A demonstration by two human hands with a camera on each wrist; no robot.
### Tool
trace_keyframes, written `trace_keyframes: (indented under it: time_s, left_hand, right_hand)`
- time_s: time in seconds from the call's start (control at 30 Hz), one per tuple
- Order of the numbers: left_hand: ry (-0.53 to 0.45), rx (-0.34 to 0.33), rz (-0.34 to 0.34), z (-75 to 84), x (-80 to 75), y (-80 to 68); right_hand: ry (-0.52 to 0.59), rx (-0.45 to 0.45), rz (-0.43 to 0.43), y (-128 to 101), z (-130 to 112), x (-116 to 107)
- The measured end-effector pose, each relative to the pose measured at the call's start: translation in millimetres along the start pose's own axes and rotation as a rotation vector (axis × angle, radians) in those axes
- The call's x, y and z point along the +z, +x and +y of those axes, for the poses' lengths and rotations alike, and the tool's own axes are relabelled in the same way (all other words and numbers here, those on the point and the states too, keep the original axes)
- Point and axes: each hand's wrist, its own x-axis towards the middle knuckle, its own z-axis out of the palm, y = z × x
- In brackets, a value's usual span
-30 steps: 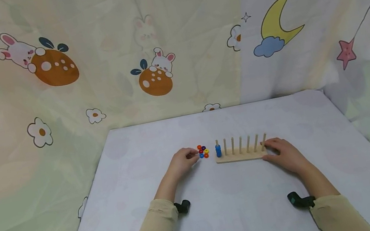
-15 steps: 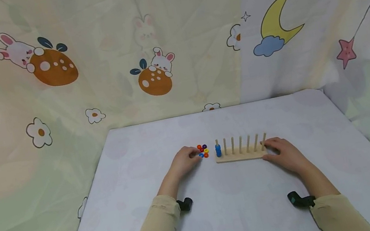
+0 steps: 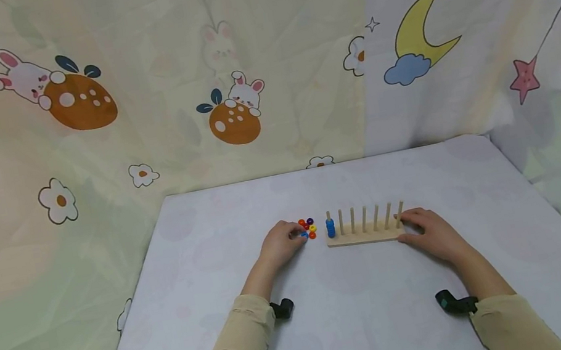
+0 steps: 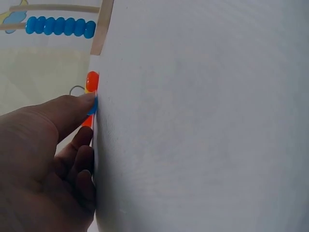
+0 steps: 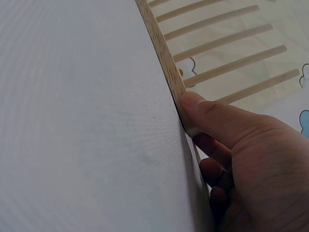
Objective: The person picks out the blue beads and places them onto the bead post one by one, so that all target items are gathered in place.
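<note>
Left hand (image 3: 280,242) is at the loose bead cluster (image 3: 307,228), thumb and fingers closing on a blue bead (image 4: 93,105) at the near edge of the pile. Left wrist view shows the thumb tip pressed onto that bead with the other fingers curled under; looks like a pinch, bead not yet off the bench (image 3: 339,315).

Right hand (image 3: 428,231) is on the right end of the wooden peg rack (image 3: 366,235). Thumb (image 5: 203,108) lies flat against the base's end face, remaining fingers curled behind and partly hidden. Reads as bracing: it keeps the rack from sliding or tipping while the other hand works.

Rack sits mid-bench, long axis left-right, seven upright pegs. Leftmost peg carries a stack of blue beads (image 3: 331,228); the other six are bare. Filling from the end nearest the pile keeps the left hand's travel short.

Remaining loose beads lie just beside the rack's left end, touching each other: orange, red, purple, yellow, blue visible. Exact count too small to tell.

Both wrists carry dark strapped cameras (image 3: 282,309). Cartoon-print cloth (image 3: 77,110) hangs behind and to both sides.
</note>
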Motion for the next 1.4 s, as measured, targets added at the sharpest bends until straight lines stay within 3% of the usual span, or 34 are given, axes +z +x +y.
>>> trace_keyframes:
  time_s: [0.73,1.03,1.4]
  left_hand:
    - [-0.137,-0.025,-0.047,0.6,-12.9,-6.6]
    - [-0.181,0.072,-0.019,10.0,-24.0,-5.6]
    - [-0.198,0.196,0.011,45.1,-41.7,-5.4]
  right_hand:
    - [-0.013,0.002,-0.006,0.0,0.6,-1.2]
    - [-0.015,0.014,-0.012,-0.1,-1.2,-1.2]
    - [-0.018,0.014,-0.007,0.5,-0.3,-0.6]
